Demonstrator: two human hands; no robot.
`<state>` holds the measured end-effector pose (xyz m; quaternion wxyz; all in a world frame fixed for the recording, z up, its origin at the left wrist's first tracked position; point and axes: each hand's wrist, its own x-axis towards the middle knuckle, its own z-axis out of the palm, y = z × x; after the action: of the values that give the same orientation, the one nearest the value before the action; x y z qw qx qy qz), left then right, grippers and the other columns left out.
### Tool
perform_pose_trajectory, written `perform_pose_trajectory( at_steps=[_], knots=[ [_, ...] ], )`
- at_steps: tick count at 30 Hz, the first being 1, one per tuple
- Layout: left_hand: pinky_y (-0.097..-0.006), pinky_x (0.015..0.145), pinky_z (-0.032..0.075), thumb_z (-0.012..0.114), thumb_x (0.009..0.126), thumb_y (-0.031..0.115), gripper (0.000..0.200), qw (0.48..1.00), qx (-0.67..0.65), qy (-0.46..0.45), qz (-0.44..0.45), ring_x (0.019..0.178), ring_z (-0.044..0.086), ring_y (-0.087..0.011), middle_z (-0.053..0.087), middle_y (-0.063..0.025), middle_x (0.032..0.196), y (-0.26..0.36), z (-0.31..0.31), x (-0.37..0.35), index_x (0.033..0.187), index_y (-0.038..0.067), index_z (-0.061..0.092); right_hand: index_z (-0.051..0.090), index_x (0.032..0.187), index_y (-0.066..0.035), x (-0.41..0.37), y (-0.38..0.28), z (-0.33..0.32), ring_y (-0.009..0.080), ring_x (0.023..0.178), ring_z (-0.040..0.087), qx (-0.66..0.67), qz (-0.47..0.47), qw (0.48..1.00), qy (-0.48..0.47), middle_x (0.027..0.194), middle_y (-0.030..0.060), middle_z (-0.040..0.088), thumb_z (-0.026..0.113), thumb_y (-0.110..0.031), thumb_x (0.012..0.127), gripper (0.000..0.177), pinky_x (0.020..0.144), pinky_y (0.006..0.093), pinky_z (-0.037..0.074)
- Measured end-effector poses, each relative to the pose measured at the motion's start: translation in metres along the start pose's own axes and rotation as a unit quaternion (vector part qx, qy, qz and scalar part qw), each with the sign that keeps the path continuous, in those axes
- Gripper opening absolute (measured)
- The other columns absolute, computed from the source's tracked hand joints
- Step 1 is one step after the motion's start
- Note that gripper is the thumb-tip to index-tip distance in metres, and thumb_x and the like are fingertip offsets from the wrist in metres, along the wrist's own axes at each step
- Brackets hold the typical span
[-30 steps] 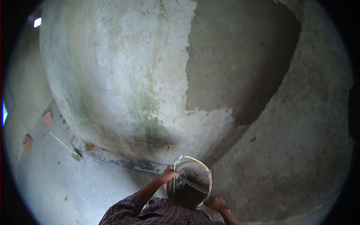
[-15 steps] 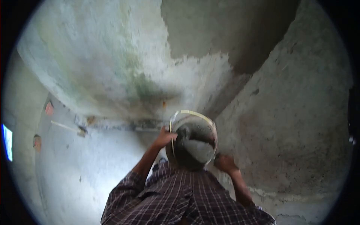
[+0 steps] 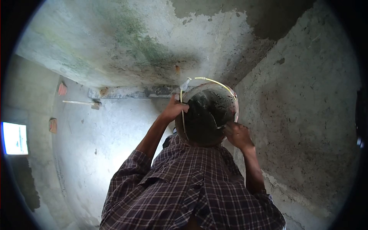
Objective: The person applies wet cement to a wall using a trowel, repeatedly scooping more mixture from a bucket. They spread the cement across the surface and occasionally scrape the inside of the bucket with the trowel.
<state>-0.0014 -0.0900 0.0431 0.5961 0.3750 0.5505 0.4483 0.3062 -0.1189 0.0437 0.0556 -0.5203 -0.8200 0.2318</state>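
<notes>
We look down at a bucket (image 3: 193, 92) just in front of our checked shirt (image 3: 188, 180). Our left hand (image 3: 174, 110) is clamped on the left side of its rim, by the yellow handle (image 3: 216, 85), with the thumb over the edge. We cannot see what holds the bucket up from below.

Inside is a dark, wet grey mix (image 3: 207, 101). Our right hand (image 3: 239, 136) is curled up tight at the right rim and seems clamped on the trowel (image 3: 217, 126), though its grip part is hidden.

Something has just changed. Half a second ago, the flat face of the blade showed big and grey over the mix, and our right hand was outside the rim. Now that hand is over the rim, and we see only a thin, bright edge of the blade down at the mix. To us, this means the work is now in the mix itself, not above it.

Our view has tipped down too, so less of the dark patch (image 3: 283, 17) on the wall shows. A long-handled tool (image 3: 80, 102) lies on the floor (image 3: 103, 134), well apart from us.
</notes>
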Motion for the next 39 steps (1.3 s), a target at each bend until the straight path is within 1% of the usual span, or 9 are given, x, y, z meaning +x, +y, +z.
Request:
perform_pose_trajectory(
  at_steps=[5, 8, 14, 16, 20, 22, 30, 37, 39],
  knots=[
    [-0.0301, 0.062, 0.049, 0.065, 0.075, -0.002, 0.041, 1.000, 0.015, 0.020, -0.016, 0.065, 0.059, -0.0165, 0.061, -0.0090, 0.076, -0.012, -0.002, 0.002, 0.110, -0.005, 0.044, 0.064, 0.090, -0.008, 0.002, 0.004, -0.035, 0.0345, 0.081, 0.066, -0.045, -0.060, 0.996, -0.053, 0.085, 0.0151, 0.066, 0.065, -0.024, 0.079, 0.019, 0.072, 0.0461, 0.052],
    [-0.0298, 0.062, 0.049, 0.065, 0.075, -0.001, 0.039, 0.998, 0.050, -0.045, -0.001, 0.066, 0.059, -0.0164, 0.061, -0.0086, 0.076, -0.011, -0.002, 0.003, 0.109, -0.004, 0.046, 0.067, 0.086, -0.007, 0.016, 0.001, -0.053, 0.0321, 0.081, 0.067, -0.151, -0.049, 0.982, -0.099, 0.081, 0.0138, 0.067, 0.065, -0.018, 0.078, 0.014, 0.072, 0.0447, 0.051],
    [-0.0286, 0.063, 0.048, 0.063, 0.075, -0.002, 0.021, 0.993, 0.112, 0.048, -0.003, 0.066, 0.059, -0.0146, 0.061, -0.0063, 0.077, 0.008, 0.029, -0.006, 0.095, -0.002, 0.056, 0.070, 0.078, -0.008, 0.054, -0.003, -0.049, 0.0292, 0.083, 0.068, -0.256, -0.012, 0.959, -0.121, 0.081, 0.0118, 0.069, 0.063, -0.011, 0.074, 0.009, 0.074, 0.0425, 0.049],
    [-0.0282, 0.064, 0.048, 0.062, 0.075, -0.002, 0.023, 0.989, 0.144, -0.028, 0.033, 0.068, 0.058, -0.0134, 0.059, -0.0048, 0.078, 0.022, 0.033, -0.010, 0.097, -0.003, 0.055, 0.071, 0.078, -0.008, 0.065, 0.000, -0.040, 0.0291, 0.084, 0.068, -0.287, -0.024, 0.948, -0.136, 0.082, 0.0121, 0.069, 0.063, -0.012, 0.074, 0.009, 0.074, 0.0424, 0.050],
    [-0.0284, 0.065, 0.048, 0.063, 0.075, -0.002, 0.027, 0.991, 0.117, -0.054, 0.030, 0.071, 0.057, -0.0129, 0.058, -0.0044, 0.078, 0.013, 0.030, -0.010, 0.100, -0.005, 0.054, 0.070, 0.080, -0.007, 0.064, 0.003, -0.017, 0.0294, 0.083, 0.068, -0.255, -0.076, 0.949, -0.170, 0.082, 0.0134, 0.069, 0.061, -0.015, 0.074, 0.013, 0.070, 0.0413, 0.051],
    [-0.0282, 0.062, 0.046, 0.061, 0.074, -0.001, 0.050, 0.996, 0.089, -0.018, 0.026, 0.069, 0.055, -0.0116, 0.059, -0.0048, 0.083, 0.006, 0.031, -0.008, 0.123, -0.002, 0.050, 0.068, 0.080, -0.006, 0.058, 0.009, -0.011, 0.0303, 0.081, 0.068, -0.238, -0.081, 0.948, -0.194, 0.081, 0.0143, 0.068, 0.059, -0.016, 0.075, 0.015, 0.067, 0.0410, 0.052],
    [-0.0253, 0.066, 0.046, 0.059, 0.072, -0.002, 0.056, 0.991, 0.118, -0.056, 0.043, 0.074, 0.055, -0.0099, 0.060, -0.0044, 0.088, 0.020, 0.036, -0.004, 0.127, -0.003, 0.049, 0.069, 0.076, -0.005, 0.047, -0.011, 0.000, 0.0324, 0.075, 0.068, -0.204, -0.215, 0.938, -0.180, 0.074, 0.0152, 0.067, 0.065, -0.017, 0.069, 0.013, 0.069, 0.0420, 0.053],
    [-0.0225, 0.061, 0.042, 0.056, 0.069, -0.003, 0.061, 0.988, 0.095, -0.088, 0.085, 0.067, 0.049, -0.0067, 0.057, 0.0003, 0.081, 0.017, 0.032, -0.001, 0.130, 0.000, 0.053, 0.069, 0.081, -0.005, 0.053, -0.014, 0.006, 0.0345, 0.078, 0.067, -0.122, -0.172, 0.952, -0.224, 0.079, 0.0176, 0.068, 0.064, -0.019, 0.075, 0.016, 0.073, 0.0439, 0.053],
    [-0.0224, 0.061, 0.041, 0.056, 0.069, -0.003, 0.061, 0.988, 0.097, -0.089, 0.082, 0.067, 0.049, -0.0066, 0.057, 0.0004, 0.081, 0.017, 0.029, -0.001, 0.131, 0.001, 0.052, 0.069, 0.093, -0.005, 0.050, -0.011, 0.001, 0.0354, 0.081, 0.066, 0.005, -0.161, 0.971, -0.179, 0.083, 0.0194, 0.068, 0.061, -0.025, 0.081, 0.024, 0.075, 0.0431, 0.052]
  ],
)
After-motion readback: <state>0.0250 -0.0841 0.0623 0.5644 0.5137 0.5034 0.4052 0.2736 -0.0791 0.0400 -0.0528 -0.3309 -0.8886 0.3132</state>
